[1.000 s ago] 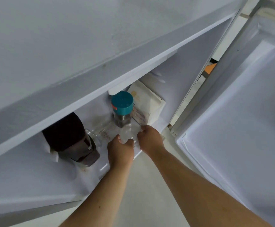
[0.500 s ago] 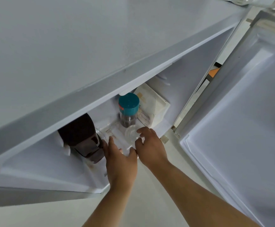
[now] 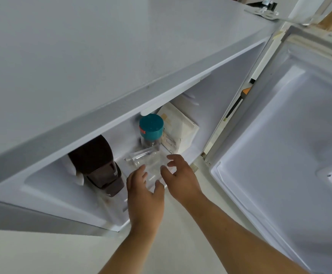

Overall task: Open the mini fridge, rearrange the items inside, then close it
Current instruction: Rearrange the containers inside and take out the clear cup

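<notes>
The white mini fridge (image 3: 101,62) stands open, seen from above, its door (image 3: 291,147) swung out to the right. Inside, a clear plastic container (image 3: 151,162) lies near the front edge. Behind it stands a jar with a teal lid (image 3: 151,125), and a white paper pouch (image 3: 181,129) leans in the back right corner. A dark brown jug (image 3: 99,167) sits at the left. My left hand (image 3: 144,194) and my right hand (image 3: 181,175) hover on either side of the clear container, fingers spread, not gripping it.
The fridge's flat top fills the upper left. The open door's white inner liner takes up the right side. Pale floor (image 3: 42,252) lies below the fridge opening. An orange-handled object (image 3: 246,90) shows through the hinge gap.
Both hands have let go of the clear container and drawn back a little, fingers now spread. The view has shifted, showing more of the fridge top.
</notes>
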A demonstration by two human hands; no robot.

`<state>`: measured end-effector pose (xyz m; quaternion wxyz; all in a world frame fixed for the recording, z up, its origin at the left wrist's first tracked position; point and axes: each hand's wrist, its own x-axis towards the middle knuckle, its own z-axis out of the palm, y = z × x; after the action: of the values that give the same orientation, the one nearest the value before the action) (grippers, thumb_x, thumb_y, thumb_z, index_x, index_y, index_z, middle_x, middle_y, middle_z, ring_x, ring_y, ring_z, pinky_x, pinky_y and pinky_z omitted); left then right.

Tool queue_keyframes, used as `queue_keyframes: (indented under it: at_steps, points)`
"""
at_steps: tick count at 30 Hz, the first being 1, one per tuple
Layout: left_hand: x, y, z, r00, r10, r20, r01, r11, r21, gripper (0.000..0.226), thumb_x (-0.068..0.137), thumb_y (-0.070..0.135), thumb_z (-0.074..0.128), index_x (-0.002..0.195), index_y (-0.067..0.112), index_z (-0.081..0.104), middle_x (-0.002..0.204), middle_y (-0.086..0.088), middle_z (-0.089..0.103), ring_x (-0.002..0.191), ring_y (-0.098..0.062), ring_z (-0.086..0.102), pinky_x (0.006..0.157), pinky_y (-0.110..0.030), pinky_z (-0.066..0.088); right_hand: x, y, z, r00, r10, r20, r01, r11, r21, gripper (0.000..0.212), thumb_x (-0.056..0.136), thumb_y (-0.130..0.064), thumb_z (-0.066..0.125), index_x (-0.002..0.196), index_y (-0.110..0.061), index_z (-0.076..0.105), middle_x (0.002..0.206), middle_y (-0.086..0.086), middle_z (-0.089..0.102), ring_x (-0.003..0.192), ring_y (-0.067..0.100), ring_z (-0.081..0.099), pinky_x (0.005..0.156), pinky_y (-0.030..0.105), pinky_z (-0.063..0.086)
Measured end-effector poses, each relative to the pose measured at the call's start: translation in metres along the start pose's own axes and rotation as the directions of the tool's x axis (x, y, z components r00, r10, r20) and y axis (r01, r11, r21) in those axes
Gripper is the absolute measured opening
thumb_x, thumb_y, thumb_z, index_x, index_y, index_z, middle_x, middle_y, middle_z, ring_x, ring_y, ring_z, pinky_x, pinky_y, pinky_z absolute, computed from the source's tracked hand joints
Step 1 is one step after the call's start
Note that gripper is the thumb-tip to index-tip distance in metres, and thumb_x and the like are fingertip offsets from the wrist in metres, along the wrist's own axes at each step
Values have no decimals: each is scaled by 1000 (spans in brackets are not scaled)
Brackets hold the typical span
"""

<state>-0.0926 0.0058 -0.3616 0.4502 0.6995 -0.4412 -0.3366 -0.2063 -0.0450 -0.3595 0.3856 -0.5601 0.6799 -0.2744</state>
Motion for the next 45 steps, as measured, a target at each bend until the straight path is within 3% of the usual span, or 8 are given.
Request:
queue_keyframes:
  at_steps: [3, 7, 16, 22, 28, 34, 40, 45]
  points:
    - [-6, 1, -2, 995, -87, 44, 92, 987, -135, 46, 91, 10, 72, 130, 28, 57, 128, 9, 63, 106, 12, 61, 89, -16, 52, 2, -9, -1, 996, 48, 73, -60, 984, 166, 69, 89, -67, 64, 147, -43, 35, 125, -18, 54, 93, 13, 72, 78, 31, 63]
    - [7, 0, 1, 979, -170, 112, 191, 958, -213, 34, 90, 5, 67, 112, 30, 59, 111, 6, 72, 93, 6, 67, 66, -7, 49, 11, -15, -3, 998, 46, 35, -52, 982, 184, 61, 89, -58, 72, 139, -42, 41, 127, -10, 59, 89, 15, 72, 74, 32, 64]
    - [34, -12, 23, 947, -239, 215, 293, 917, -272, 50, 92, 12, 72, 135, 28, 54, 104, 32, 52, 77, 31, 53, 56, 1, 41, 39, -21, 0, 948, -319, 15, 279, 805, -523, 73, 86, -51, 77, 143, -32, 35, 137, -1, 55, 98, 23, 67, 74, 32, 58]
    - [44, -20, 30, 945, -259, 201, 305, 920, -248, 57, 91, 20, 76, 143, 23, 52, 135, 8, 62, 106, -3, 64, 61, -7, 48, 53, -20, 5, 944, -308, 115, 316, 752, -578, 77, 90, -42, 78, 152, -34, 32, 139, 4, 53, 104, 26, 67, 84, 36, 61]
    - [49, -22, 43, 914, -296, 276, 373, 881, -292, 62, 89, 17, 78, 144, 25, 51, 104, 31, 53, 72, 31, 53, 55, 1, 41, 57, -11, 1, 941, -324, 100, 315, 730, -607, 78, 92, -39, 74, 155, -34, 29, 140, 4, 51, 107, 27, 65, 85, 37, 59]
    - [49, -14, 45, 904, -313, 292, 389, 885, -257, 63, 89, 18, 78, 145, 27, 49, 103, 34, 52, 79, 17, 56, 54, -2, 43, 53, -16, -11, 949, -296, 105, 296, 732, -614, 83, 95, -39, 72, 160, -31, 21, 156, 3, 40, 113, 26, 65, 87, 35, 58]
    - [32, 2, 16, 945, -298, 137, 320, 930, -180, 35, 94, 16, 61, 127, 25, 59, 133, 9, 64, 115, -11, 63, 95, -33, 53, 20, -35, -22, 885, -463, 37, 369, 652, -662, 55, 98, -37, 63, 146, -23, 42, 138, 3, 54, 95, 22, 64, 66, 31, 59]
    - [6, 27, -12, 947, -322, 4, 275, 802, -530, 21, 105, 33, 49, 97, 23, 66, 94, -3, 75, 81, -20, 72, 76, -39, 56, 0, -96, -6, 884, -467, -28, 432, 837, -335, 12, 96, -35, 62, 105, -27, 65, 88, -11, 67, 72, 8, 60, 64, 26, 49]
